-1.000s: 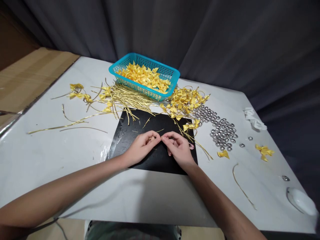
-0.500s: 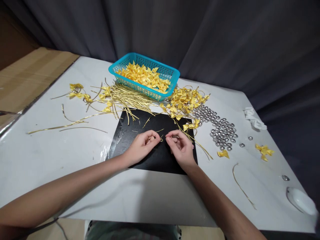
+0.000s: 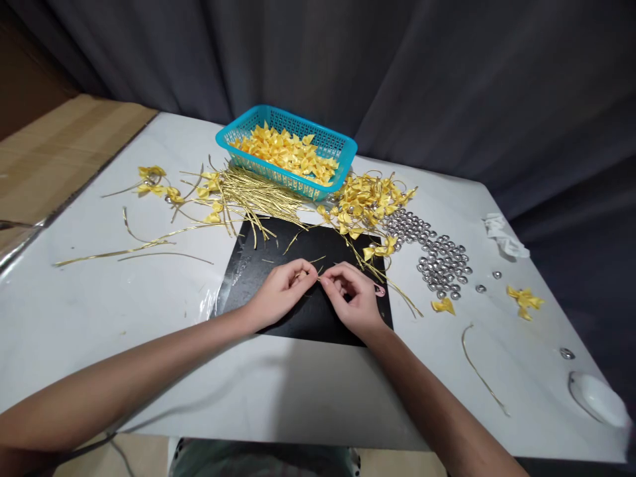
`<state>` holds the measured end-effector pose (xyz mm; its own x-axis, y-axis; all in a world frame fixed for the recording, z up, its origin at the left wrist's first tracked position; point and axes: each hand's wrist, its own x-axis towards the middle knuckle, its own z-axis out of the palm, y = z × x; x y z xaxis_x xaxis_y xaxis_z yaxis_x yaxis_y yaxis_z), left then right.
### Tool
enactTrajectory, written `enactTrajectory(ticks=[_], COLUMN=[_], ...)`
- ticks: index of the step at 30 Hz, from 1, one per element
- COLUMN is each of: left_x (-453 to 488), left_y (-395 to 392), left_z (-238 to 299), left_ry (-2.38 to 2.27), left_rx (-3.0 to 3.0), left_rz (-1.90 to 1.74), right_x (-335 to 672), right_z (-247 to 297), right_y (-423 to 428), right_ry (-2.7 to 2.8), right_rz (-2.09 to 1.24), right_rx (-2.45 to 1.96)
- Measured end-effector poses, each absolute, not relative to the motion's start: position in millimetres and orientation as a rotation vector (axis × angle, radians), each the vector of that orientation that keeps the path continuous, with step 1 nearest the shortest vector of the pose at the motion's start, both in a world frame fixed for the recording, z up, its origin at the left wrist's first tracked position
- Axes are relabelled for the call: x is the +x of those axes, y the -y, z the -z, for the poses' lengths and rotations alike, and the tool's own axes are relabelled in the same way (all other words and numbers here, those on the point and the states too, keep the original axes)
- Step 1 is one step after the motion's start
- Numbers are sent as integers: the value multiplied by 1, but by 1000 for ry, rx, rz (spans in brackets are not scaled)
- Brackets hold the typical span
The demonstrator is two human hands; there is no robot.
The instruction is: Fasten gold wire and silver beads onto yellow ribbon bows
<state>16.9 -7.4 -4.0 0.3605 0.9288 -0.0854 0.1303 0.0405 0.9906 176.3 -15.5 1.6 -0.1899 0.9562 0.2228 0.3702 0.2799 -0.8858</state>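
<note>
Both my hands rest on a black mat [image 3: 278, 262] in the middle of a white table [image 3: 149, 331]. My left hand [image 3: 284, 290] is closed in a pinch on a thin gold wire tie [image 3: 320, 270]. My right hand [image 3: 350, 296] faces it, fingertips pinched on the same gold wire, the two pinches almost touching. What else the fingers enclose is too small to see. A bundle of gold wire ties [image 3: 248, 195] lies just beyond the mat.
A teal basket [image 3: 342, 156] of yellow ribbon bows stands at the back. Finished bows on wires [image 3: 368, 202] and silver beads [image 3: 440, 258] lie to the right. Loose bows [image 3: 524, 299], stray wires [image 3: 479, 371], a crumpled tissue [image 3: 504, 238] and a white object [image 3: 599, 399] lie at right.
My right hand drew a little away from the left hand, showing a small loop of gold wire between them, then came back close. The left hand stayed put.
</note>
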Motion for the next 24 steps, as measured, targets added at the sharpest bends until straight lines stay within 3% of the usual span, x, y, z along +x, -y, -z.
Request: enactTrajectory(ticks=[24], left_x=[17], left_y=[7], left_z=[-1], left_ry=[-1065], left_rx=[1414], left_rz=[-826], right_x=[176], right_z=[0], right_y=[15], right_ry=[1696], right_rz=[-910], right_rx=[-1241])
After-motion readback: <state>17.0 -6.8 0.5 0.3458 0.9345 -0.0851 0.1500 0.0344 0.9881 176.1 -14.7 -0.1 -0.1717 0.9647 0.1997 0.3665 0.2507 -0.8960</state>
